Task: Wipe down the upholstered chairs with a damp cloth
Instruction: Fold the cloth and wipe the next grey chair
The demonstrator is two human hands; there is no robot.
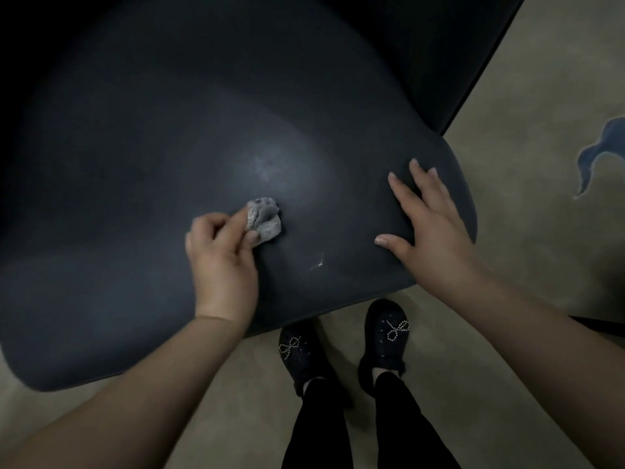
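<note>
Mid-wipe, I judge: my left hand pinches the crumpled cloth on the dark chair seat, right hand spread flat bracing its edge; next, sweep toward the pale scuff.

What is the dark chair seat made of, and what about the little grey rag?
The chair seat looks like smooth leather or vinyl: it is dark with a dull sheen and no visible weave. The grey rag looks like soft woven cloth, since it is crumpled and speckled.
</note>
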